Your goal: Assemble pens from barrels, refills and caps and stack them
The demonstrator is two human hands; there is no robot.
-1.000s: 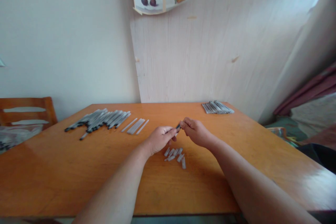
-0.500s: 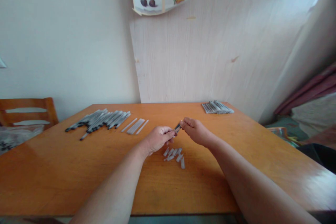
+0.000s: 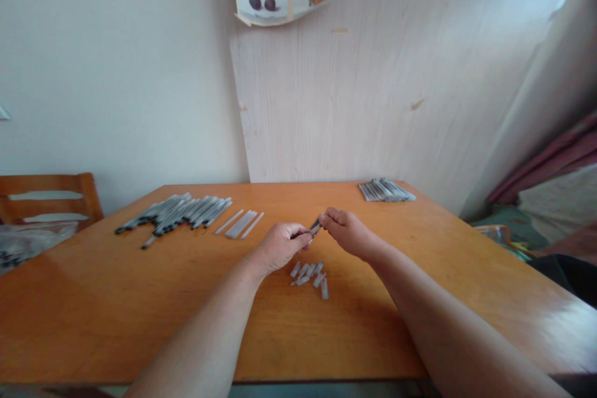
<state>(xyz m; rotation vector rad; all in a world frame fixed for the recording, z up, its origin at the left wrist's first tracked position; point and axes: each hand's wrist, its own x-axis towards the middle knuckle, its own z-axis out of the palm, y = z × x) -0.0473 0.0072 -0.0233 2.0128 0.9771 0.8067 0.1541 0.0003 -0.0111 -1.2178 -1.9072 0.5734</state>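
Over the middle of the table, my left hand (image 3: 285,244) and my right hand (image 3: 346,231) hold a thin pen (image 3: 315,227) between them. The pen has a dark section between the two hands, and most of its length is hidden by fingers. Thumb and fingers of my left hand are closed round one end; my right hand pinches the other. Just below them lie several small translucent plastic caps (image 3: 305,273) in a loose cluster. To the left of my left hand, several clear pen tubes (image 3: 241,224) lie side by side.
A large pile of clear pens with black ends (image 3: 181,211) covers part of the wooden table (image 3: 186,298) at left. At the back right sits a neat stack of pens (image 3: 386,190). A wooden chair (image 3: 46,206) with a plastic bag (image 3: 40,239) stands at far left.
Both hands stay nearly in place, still on the pen. The fingers of my left hand have curled in slightly. The things on the table have not moved.
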